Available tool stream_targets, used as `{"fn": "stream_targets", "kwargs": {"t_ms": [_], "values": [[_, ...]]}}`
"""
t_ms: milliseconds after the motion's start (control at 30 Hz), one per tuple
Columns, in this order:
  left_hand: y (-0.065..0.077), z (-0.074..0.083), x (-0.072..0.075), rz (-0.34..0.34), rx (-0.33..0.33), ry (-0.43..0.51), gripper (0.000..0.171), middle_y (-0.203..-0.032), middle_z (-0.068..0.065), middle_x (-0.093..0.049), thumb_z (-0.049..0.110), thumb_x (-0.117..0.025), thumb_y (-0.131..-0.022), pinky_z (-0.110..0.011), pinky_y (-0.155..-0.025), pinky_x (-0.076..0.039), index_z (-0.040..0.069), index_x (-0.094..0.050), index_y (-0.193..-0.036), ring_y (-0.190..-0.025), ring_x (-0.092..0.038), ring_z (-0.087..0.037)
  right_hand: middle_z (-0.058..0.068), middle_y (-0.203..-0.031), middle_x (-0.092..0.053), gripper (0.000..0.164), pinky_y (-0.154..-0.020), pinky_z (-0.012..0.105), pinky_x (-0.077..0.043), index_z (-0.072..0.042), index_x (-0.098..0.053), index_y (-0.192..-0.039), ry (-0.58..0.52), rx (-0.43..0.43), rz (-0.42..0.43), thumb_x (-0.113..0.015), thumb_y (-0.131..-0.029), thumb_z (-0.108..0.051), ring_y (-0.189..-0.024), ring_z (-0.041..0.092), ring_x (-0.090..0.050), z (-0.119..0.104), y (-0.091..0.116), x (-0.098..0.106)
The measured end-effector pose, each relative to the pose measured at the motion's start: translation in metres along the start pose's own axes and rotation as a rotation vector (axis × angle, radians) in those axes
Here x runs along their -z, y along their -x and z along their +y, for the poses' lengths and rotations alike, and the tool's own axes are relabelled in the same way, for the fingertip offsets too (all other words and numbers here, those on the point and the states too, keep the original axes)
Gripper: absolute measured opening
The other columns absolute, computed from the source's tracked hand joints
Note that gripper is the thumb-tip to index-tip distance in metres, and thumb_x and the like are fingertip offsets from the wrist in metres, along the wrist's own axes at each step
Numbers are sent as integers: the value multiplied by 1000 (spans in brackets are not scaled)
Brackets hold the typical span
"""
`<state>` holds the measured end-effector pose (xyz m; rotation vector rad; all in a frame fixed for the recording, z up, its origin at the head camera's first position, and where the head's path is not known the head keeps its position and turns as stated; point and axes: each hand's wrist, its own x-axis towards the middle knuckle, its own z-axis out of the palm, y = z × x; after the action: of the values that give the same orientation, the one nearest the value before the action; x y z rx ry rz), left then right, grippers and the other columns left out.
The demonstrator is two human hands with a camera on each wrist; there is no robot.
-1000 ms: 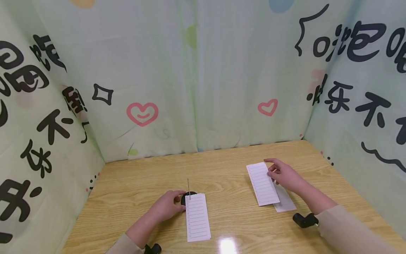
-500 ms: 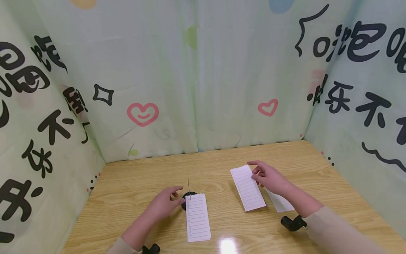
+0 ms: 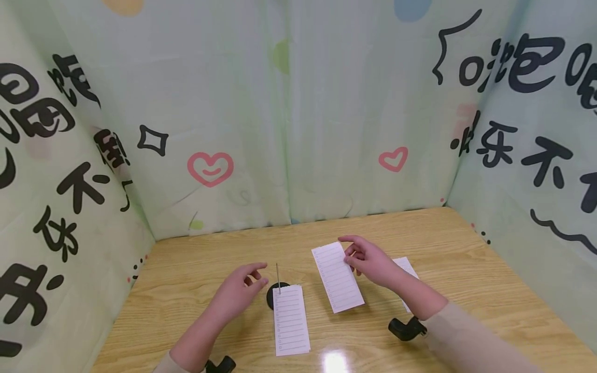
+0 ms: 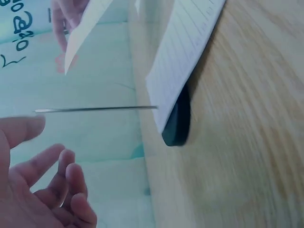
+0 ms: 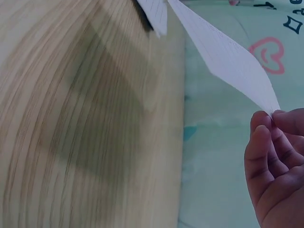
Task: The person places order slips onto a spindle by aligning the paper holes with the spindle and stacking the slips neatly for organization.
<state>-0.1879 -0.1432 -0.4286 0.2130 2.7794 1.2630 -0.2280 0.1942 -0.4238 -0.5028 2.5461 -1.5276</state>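
Note:
A black round base [image 3: 271, 296] with an upright metal spike [image 4: 95, 109] stands left of the table's middle. Lined paper slips [image 3: 291, 324] are pierced on it near their top edge and lie over the base. My left hand [image 3: 238, 290] hovers just left of the spike, fingers loosely bent, holding nothing; the left wrist view shows its fingers apart from the spike tip. Between thumb and fingers, my right hand [image 3: 370, 261] pinches one lined paper slip [image 3: 337, 277] by its right edge. That slip hangs above the table, right of the spike, as the right wrist view confirms.
Another white paper slip [image 3: 406, 267] lies on the wooden table [image 3: 210, 254] to the right, partly hidden by my right forearm. Printed curtains [image 3: 326, 103] enclose the table at the back and both sides. Black camera mounts [image 3: 407, 329] sit at the wrists.
My right hand has carried the pinched slip leftward from the slip lying at the right. My left hand has drawn back and up from the base. The slips on the spike stay put.

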Motion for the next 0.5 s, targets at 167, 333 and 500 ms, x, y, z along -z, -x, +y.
{"fn": "stream_targets", "kwargs": {"t_ms": [167, 333, 500], "values": [[0, 9, 2, 65, 46, 35, 39, -101, 3, -58, 37, -64, -97, -32, -66, -45, 19, -64, -132, -91, -53, -18, 12, -97, -59, 47, -59, 32, -48, -4, -45, -143, -31, 39, -20, -58, -98, -3, -75, 28, -59, -13, -5, -17], [0, 15, 3, 95, 53, 80, 39, -108, 1, -60, 44, -61, -97, -33, -71, -47, 20, -66, -129, -94, -55, -19, 12, -97, -59, 46, -59, 31, -48, -4, -45, -143, -62, 71, -48, -57, -98, -2, -75, 30, -58, -24, -9, -33], [-2, 19, 1, 115, 46, 124, 39, -114, 0, -64, 47, -60, -97, -35, -74, -47, 20, -69, -123, -96, -56, -19, 11, -97, -59, 46, -58, 29, -48, -4, -45, -142, -89, 82, -70, -56, -98, -1, -75, 31, -58, -33, -14, -48]]}}
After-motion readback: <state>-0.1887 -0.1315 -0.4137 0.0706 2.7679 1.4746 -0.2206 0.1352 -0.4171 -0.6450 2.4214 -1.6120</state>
